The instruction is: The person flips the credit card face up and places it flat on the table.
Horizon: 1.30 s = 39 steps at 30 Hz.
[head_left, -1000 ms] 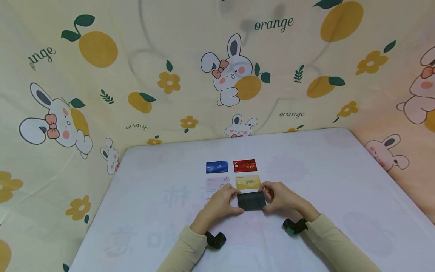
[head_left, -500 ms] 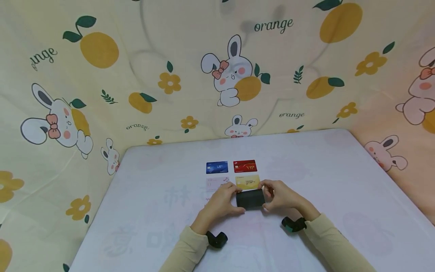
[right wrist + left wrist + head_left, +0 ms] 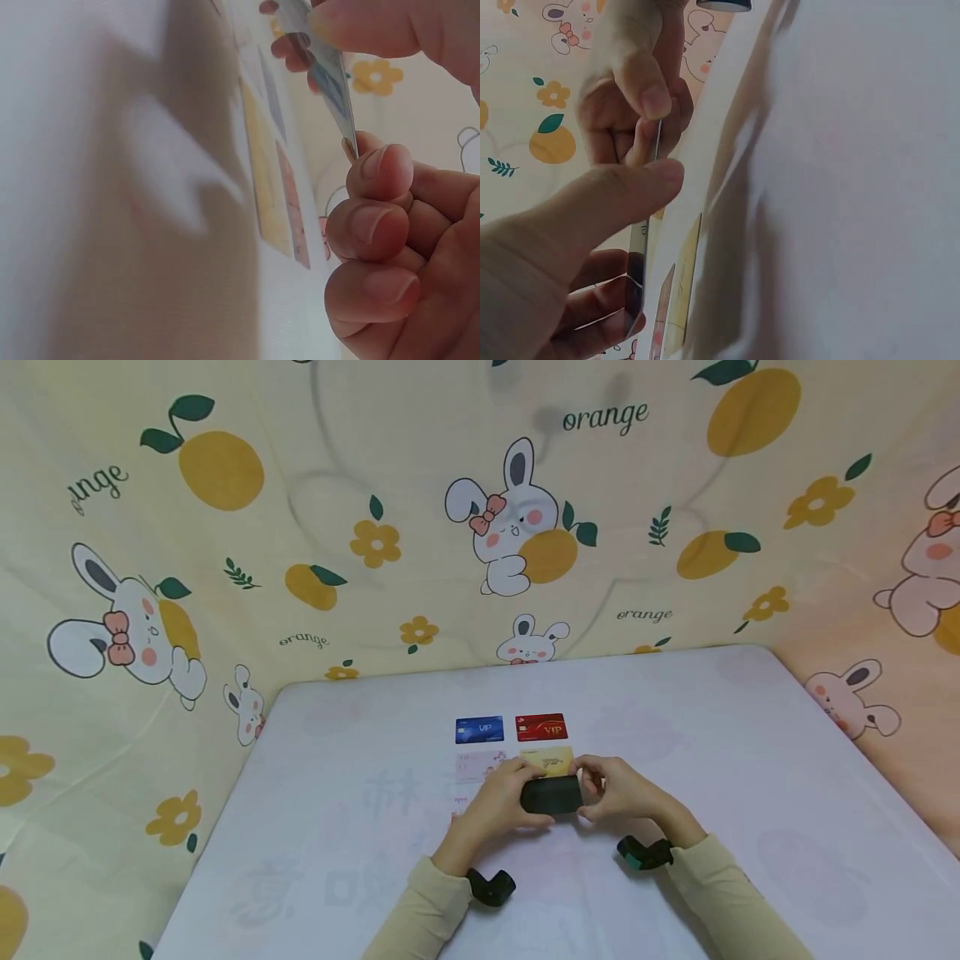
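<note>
A thin black card [image 3: 551, 795] with rounded corners is held between both hands, raised off the table and tilted. My left hand [image 3: 502, 797] grips its left end, thumb at the near edge and fingers at the far edge. At the right end, my right hand [image 3: 615, 787] pinches it between thumb and fingers. In the left wrist view the card [image 3: 637, 251] appears almost edge-on; in the right wrist view the card's glossy face [image 3: 334, 82] reflects fingers. Just beyond it lies a gold card [image 3: 546, 757], partly covered by the left fingers.
A blue VIP card [image 3: 480, 729] and a red VIP card [image 3: 541, 727] lie at the back. A pale pink card [image 3: 474, 767] is left of the gold one. Another pale card [image 3: 461, 802] is mostly hidden by the left hand. All lie flat on the white-covered table [image 3: 337, 835].
The black card has lifted slightly and tilted, its face now looking narrower. My left hand has shifted right and further over the card; the right hand has barely moved.
</note>
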Each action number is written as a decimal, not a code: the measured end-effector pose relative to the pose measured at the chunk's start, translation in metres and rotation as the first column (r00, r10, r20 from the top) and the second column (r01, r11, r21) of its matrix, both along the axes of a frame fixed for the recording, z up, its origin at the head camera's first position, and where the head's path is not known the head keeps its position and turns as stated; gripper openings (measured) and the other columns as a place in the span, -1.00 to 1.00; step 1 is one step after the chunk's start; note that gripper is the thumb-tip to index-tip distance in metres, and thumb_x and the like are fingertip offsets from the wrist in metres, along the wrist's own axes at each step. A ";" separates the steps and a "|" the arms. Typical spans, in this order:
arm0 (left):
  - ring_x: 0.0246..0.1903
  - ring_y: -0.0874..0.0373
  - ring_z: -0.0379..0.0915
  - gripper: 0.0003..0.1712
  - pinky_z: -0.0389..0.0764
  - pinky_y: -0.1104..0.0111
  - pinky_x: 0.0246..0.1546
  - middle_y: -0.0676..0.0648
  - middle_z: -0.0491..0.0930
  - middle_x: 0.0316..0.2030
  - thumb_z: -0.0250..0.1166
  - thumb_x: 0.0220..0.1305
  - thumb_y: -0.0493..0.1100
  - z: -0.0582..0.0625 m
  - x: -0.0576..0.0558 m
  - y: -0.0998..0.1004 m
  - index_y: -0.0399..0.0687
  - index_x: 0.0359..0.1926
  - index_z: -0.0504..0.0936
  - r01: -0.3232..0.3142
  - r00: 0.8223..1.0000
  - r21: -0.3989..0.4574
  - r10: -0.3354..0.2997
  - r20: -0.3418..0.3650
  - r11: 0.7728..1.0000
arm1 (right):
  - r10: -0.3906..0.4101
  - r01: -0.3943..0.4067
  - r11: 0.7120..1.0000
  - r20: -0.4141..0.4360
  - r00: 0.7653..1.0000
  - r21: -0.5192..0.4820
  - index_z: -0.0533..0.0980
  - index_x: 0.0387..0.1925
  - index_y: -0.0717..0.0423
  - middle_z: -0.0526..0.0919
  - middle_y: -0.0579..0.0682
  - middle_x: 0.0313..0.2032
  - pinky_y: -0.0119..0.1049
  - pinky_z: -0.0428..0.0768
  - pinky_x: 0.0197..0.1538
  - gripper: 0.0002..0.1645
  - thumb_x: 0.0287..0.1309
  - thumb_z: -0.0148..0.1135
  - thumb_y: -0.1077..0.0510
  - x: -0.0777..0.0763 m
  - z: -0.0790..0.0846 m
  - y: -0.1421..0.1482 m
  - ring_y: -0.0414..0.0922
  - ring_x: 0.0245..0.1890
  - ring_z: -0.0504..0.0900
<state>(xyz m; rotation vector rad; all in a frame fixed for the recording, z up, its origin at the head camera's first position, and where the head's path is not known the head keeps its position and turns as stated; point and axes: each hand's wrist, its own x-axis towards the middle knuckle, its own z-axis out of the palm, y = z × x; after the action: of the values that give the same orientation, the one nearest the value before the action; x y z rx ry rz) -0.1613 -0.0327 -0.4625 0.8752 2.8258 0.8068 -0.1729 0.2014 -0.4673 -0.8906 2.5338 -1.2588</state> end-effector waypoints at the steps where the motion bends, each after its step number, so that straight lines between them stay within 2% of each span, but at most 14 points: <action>1: 0.01 0.14 0.43 -0.25 0.48 0.29 0.13 -0.03 0.53 0.02 0.53 -0.08 0.11 0.000 0.000 0.001 -0.05 0.15 0.56 0.001 1.000 0.001 -0.001 0.004 1.000 | -0.001 0.001 1.000 0.002 1.000 0.001 0.45 -0.18 0.25 0.39 -0.08 -0.58 -0.49 0.31 -0.46 -0.48 -0.26 0.48 0.26 0.000 0.001 0.000 -0.40 -0.55 0.28; 10: 0.10 0.13 0.42 -0.24 0.46 0.27 0.19 -0.03 0.53 0.08 0.52 -0.06 0.11 0.006 -0.003 0.010 0.01 0.20 0.53 0.001 1.000 0.007 -0.001 -0.007 1.000 | 0.003 -0.003 1.000 0.017 1.000 0.011 0.44 -0.18 0.25 0.38 -0.08 -0.57 -0.48 0.32 -0.44 -0.49 -0.25 0.46 0.29 0.000 0.008 -0.006 -0.38 -0.53 0.29; 16: 0.04 0.16 0.41 -0.26 0.50 0.37 0.09 -0.02 0.52 0.05 0.51 -0.04 0.10 0.011 -0.003 0.015 0.06 0.21 0.53 0.011 1.000 0.020 -0.011 0.000 1.000 | 0.013 -0.013 1.000 0.028 1.000 -0.017 0.44 -0.16 0.34 0.39 -0.07 -0.56 -0.48 0.34 -0.43 -0.48 -0.25 0.44 0.31 0.000 0.011 -0.011 -0.39 -0.52 0.30; 32: 0.02 0.17 0.41 -0.30 0.52 0.40 0.05 -0.02 0.52 0.05 0.52 -0.05 0.08 0.005 -0.004 0.013 0.07 0.16 0.58 0.007 1.000 0.071 -0.006 -0.010 0.997 | 0.018 -0.017 0.999 0.040 0.999 -0.029 0.42 -0.14 0.34 0.39 -0.03 -0.55 -0.47 0.35 -0.43 -0.45 -0.23 0.45 0.30 -0.002 0.010 -0.010 -0.37 -0.51 0.32; 39: 0.00 0.18 0.40 -0.33 0.52 0.41 0.04 -0.01 0.52 0.01 0.51 -0.03 0.08 0.005 -0.003 0.012 0.06 0.15 0.58 0.019 1.000 0.083 -0.017 -0.021 0.996 | 0.028 -0.023 0.996 0.067 0.997 -0.085 0.40 -0.12 0.39 0.39 0.10 -0.56 -0.47 0.35 -0.47 -0.43 -0.20 0.46 0.32 -0.001 0.010 -0.005 -0.36 -0.52 0.33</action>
<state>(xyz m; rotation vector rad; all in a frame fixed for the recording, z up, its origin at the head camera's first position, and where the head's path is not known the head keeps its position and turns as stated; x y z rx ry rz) -0.1644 -0.0205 -0.4573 0.9241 2.8159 0.9246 -0.1738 0.1960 -0.4571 -0.8784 2.4258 -1.3728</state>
